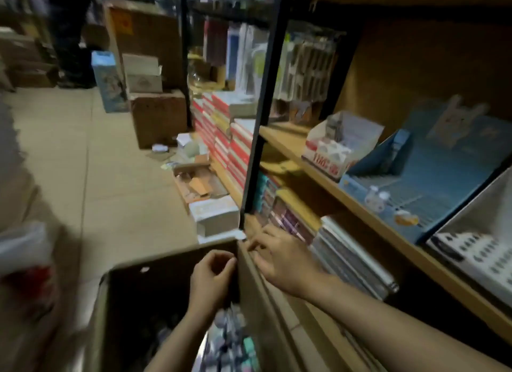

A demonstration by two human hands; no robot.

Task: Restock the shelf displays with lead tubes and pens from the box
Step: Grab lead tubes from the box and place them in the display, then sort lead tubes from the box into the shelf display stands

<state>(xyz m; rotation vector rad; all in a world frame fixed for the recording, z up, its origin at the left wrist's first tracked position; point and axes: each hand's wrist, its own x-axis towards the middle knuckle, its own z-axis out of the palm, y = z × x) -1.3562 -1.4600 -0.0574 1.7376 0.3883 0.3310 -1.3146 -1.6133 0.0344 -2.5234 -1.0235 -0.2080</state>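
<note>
An open cardboard box (171, 256) stands on the floor below me, with blurred small packs (230, 341) inside. My left hand (210, 277) is inside the box at its far right corner, fingers curled with the tips near the box wall; blur hides whether it holds anything. My right hand (285, 260) rests on the outside of the box's right wall, fingers stretched toward the same corner. On the wooden shelf (346, 202) to the right, a blue slotted display (432, 177) holds a few small clear tubes (376, 198). Beside it is a white display tray (476, 249).
A black shelf post (257, 138) rises just beyond the box corner. Stacked books (224, 138) and notebooks (352, 260) fill the lower shelves. Cartons (158, 116) and paper scraps (194, 180) litter the tiled floor. A person's legs (72, 39) stand at the far left.
</note>
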